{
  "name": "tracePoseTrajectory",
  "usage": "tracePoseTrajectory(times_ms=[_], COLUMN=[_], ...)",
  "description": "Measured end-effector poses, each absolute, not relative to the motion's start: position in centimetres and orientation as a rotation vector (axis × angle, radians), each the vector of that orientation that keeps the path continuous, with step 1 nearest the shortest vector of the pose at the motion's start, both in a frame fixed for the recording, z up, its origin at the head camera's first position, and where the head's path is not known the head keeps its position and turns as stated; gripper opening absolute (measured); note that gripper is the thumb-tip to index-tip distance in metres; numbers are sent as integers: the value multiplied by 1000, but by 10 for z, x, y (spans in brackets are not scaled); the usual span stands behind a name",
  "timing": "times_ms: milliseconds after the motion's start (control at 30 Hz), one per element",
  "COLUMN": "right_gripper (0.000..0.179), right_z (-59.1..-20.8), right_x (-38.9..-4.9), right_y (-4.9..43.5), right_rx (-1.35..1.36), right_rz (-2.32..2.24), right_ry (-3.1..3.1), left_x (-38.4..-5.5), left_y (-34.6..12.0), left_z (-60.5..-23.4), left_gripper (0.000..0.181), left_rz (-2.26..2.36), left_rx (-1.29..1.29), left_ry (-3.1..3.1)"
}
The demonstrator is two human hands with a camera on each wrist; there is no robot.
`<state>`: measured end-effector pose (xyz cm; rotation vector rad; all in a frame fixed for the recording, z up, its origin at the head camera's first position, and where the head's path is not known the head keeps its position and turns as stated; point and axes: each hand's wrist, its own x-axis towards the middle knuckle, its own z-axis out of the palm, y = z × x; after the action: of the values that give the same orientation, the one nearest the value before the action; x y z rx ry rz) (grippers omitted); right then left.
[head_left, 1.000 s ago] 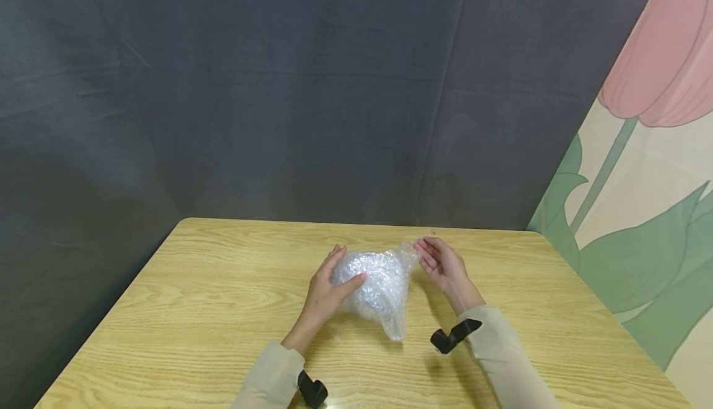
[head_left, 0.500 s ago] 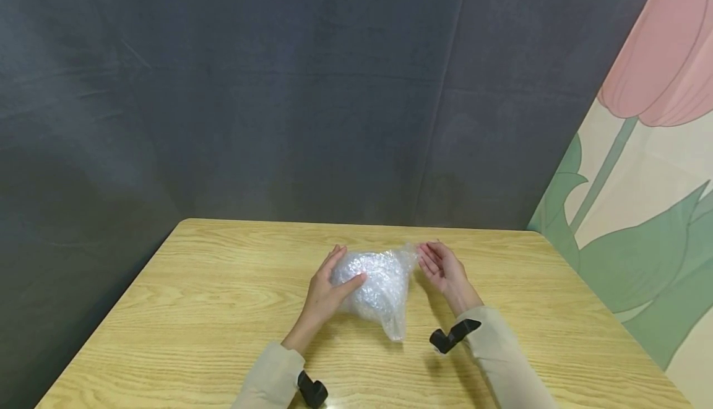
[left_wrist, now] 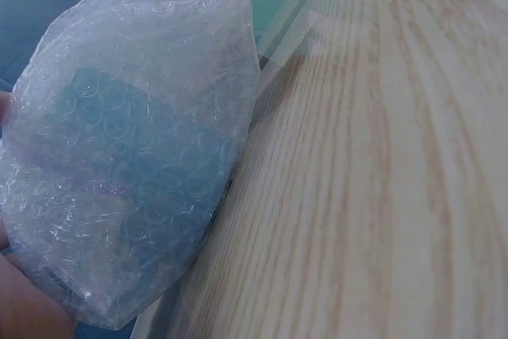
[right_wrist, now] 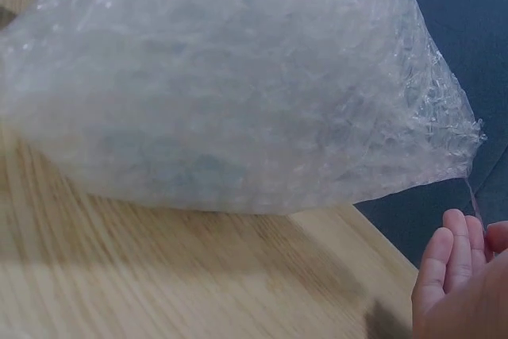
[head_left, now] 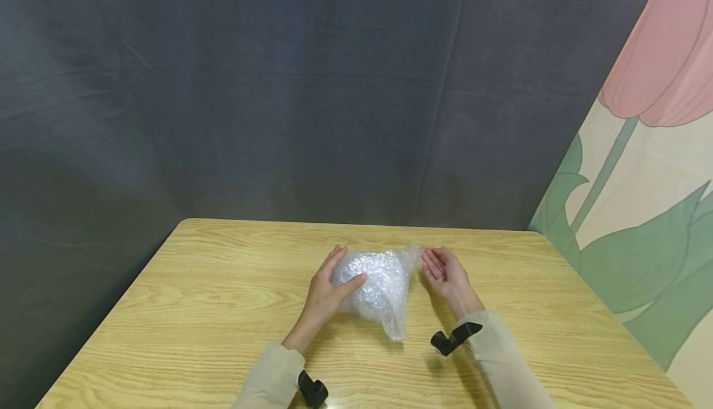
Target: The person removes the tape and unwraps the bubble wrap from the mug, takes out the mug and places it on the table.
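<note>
A bundle in clear bubble wrap [head_left: 374, 285] stands over the wooden table, with a bluish thing showing faintly through the wrap [left_wrist: 151, 136] in the left wrist view. My left hand [head_left: 325, 288] grips its left side, thumb across the front and fingers along the far edge. At the upper right corner, the wrap tapers to a point. From there a thin clear strip, like tape [right_wrist: 475, 198], runs to my right hand [head_left: 447, 276]. Thumb and fingers of that hand pinch the strip; its other fingers are held together, palm turned toward the bundle.
The wood-grain table [head_left: 195, 291] has its far edge just beyond the bundle. Behind it hangs a dark grey curtain [head_left: 289, 99], and a tulip-patterned panel [head_left: 646, 211] lines the right side. Black wrist cameras [head_left: 457, 336] sit on both sleeves.
My right hand has shifted slightly down and to the right, drawing away from the bundle's upper corner. The left hand and the bundle have stayed put.
</note>
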<state>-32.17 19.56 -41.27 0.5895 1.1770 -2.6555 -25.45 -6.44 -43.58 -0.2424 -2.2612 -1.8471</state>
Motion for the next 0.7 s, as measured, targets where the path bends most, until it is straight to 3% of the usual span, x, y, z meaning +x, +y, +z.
tracePoseTrajectory(times_ms=[433, 700], right_gripper=[19, 28], right_z=[-418, -416], right_x=[-326, -323], right_y=[193, 191], right_rx=[544, 528], right_rz=[-2691, -2699], right_ry=[1055, 1046], left_x=[-254, -253], left_y=[-64, -64], left_z=[-435, -434], left_gripper=[73, 73], left_rz=[-1853, -1859], left_rx=[-238, -233], left_ry=[-2256, -2258])
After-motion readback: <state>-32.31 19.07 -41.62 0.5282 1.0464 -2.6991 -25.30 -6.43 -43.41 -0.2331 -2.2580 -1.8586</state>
